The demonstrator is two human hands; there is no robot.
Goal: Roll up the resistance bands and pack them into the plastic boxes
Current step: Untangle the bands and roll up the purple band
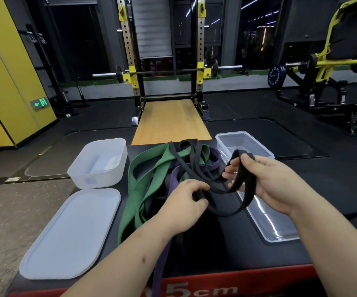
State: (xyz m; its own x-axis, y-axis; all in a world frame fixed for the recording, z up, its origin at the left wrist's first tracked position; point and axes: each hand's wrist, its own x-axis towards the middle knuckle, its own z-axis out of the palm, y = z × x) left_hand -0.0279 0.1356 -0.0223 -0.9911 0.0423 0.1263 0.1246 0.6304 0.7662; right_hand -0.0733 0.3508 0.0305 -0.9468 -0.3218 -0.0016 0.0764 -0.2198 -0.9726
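I see both hands closed on one black band [240, 181]: the right hand [265, 185] holds its looped end up, the left hand [184, 202] pinches it lower, above the tangled pile [162, 168]. Freeing it comes next, I judge, then rolling toward the clear box [257, 140] beyond the pile.

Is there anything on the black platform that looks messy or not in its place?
Yes. The green band, purple band and black band lie tangled in one heap, unrolled. The purple one hangs over the platform's near edge. Both hands grip the black band.
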